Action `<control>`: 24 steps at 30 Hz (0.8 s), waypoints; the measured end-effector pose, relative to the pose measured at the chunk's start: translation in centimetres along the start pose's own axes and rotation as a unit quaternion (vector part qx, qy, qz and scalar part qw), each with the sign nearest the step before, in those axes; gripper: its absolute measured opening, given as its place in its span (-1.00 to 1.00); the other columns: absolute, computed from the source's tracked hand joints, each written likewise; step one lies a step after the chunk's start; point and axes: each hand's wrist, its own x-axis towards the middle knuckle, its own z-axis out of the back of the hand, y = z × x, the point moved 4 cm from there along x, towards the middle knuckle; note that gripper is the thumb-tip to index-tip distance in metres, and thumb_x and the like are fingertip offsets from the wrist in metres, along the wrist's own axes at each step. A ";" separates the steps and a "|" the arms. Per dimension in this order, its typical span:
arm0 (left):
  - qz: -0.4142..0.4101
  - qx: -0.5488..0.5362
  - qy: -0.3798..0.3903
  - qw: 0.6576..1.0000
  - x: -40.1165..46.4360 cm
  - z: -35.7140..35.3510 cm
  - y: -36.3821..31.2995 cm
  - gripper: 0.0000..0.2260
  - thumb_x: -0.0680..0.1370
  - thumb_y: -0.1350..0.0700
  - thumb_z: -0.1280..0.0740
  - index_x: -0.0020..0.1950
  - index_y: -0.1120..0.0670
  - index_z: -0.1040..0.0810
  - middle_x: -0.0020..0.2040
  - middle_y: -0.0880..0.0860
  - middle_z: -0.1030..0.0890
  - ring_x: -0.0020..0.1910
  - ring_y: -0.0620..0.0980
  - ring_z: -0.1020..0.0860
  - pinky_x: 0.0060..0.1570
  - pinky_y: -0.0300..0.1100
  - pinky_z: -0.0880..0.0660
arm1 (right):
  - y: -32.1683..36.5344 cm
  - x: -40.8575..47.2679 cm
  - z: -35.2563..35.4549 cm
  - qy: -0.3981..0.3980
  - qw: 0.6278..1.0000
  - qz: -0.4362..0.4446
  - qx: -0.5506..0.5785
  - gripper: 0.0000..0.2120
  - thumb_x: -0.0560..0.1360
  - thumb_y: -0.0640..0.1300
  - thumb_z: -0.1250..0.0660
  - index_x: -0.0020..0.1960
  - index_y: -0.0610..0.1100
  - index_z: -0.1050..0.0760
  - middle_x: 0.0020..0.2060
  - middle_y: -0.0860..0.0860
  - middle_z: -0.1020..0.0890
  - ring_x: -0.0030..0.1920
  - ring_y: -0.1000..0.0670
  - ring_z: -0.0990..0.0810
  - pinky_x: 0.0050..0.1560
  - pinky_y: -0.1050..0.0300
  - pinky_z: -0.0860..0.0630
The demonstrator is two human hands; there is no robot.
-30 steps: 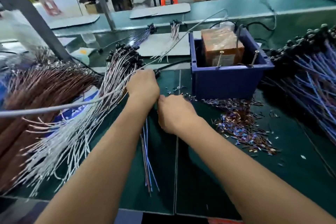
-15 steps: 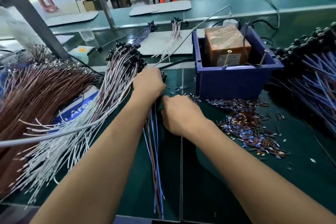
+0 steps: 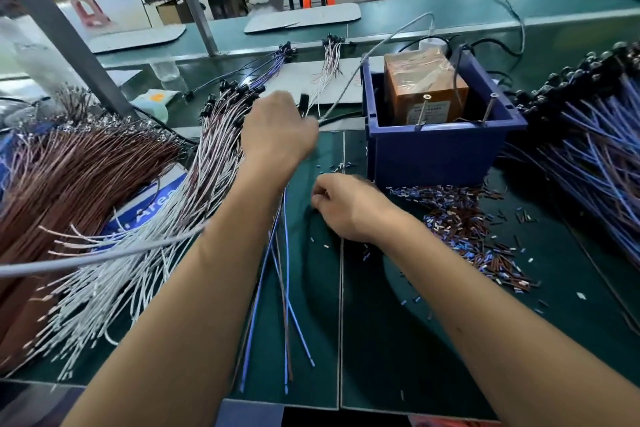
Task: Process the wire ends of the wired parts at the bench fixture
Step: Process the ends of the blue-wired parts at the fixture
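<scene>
The person's left hand (image 3: 277,130) is raised over the dark green bench mat (image 3: 398,305), seen from the back, its fingers curled round a small bunch of blue and brown wires with black parts at the top (image 3: 284,270). The black ends (image 3: 304,104) peek out just past the knuckles, blurred; the wires run under the wrist and hang down to the mat, their tips fanning apart near the front edge. How many wires are in the bunch cannot be counted.

The right hand (image 3: 346,206) lies low on the mat, just in front of the dark blue plastic bin (image 3: 433,152). Its fingers are curled under, and the palm side is hidden, so whether it pinches anything cannot be told.

Inside the bin stands a brown tape-wrapped block (image 3: 424,87), its lower part hidden by the bin wall, with two thin metal pins (image 3: 424,111) leaning at the front rim. A scatter of short blue and brown insulation offcuts (image 3: 464,229) lies right of the right hand. A heap of white-wired parts (image 3: 138,253) fans out at left beside brown wires (image 3: 76,180), and a blue-wired pile (image 3: 595,149) is cut off by the right edge. A grey cable (image 3: 86,258) crosses the left foreground, blurred.
</scene>
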 end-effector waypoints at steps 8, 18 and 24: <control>0.114 -0.601 0.064 0.788 -1.3 1.7 -3.6 -0.85 0.68 0.24 -0.06 -0.05 0.09 -0.34 -0.39 -0.03 -0.47 -0.44 -0.09 -0.40 -0.40 -0.23 -0.36 | 0.3 -2.1 0.7 -0.094 0.963 0.030 0.252 -0.56 0.76 -0.01 -0.07 0.04 -0.24 -0.63 -0.22 -0.23 -0.57 -0.27 -0.17 -0.45 -0.17 -0.05 -0.40; 0.008 -0.792 0.014 0.611 -0.8 8.4 -7.5 -0.85 0.76 0.18 -0.07 0.00 0.11 -0.32 -0.33 0.00 -0.39 -0.47 -0.12 -0.25 -0.51 -0.27 -0.16 | 0.5 -3.6 3.4 -0.051 0.858 0.105 0.501 -0.77 0.74 -0.10 -0.19 -0.01 -0.11 -0.56 -0.12 -0.04 -0.73 -0.12 0.00 -0.67 -0.10 0.13 -0.56; -0.028 -0.737 0.027 0.675 -1.3 9.4 -8.9 -0.72 0.70 0.26 -0.15 -0.19 0.04 -0.28 -0.36 -0.02 -0.35 -0.47 -0.12 -0.15 -0.53 -0.28 -0.09 | -0.9 -4.2 3.9 -0.163 0.872 0.045 0.458 -0.65 0.76 -0.13 -0.09 -0.06 -0.16 -0.56 -0.20 -0.10 -0.68 -0.22 -0.01 -0.57 -0.17 0.11 -0.49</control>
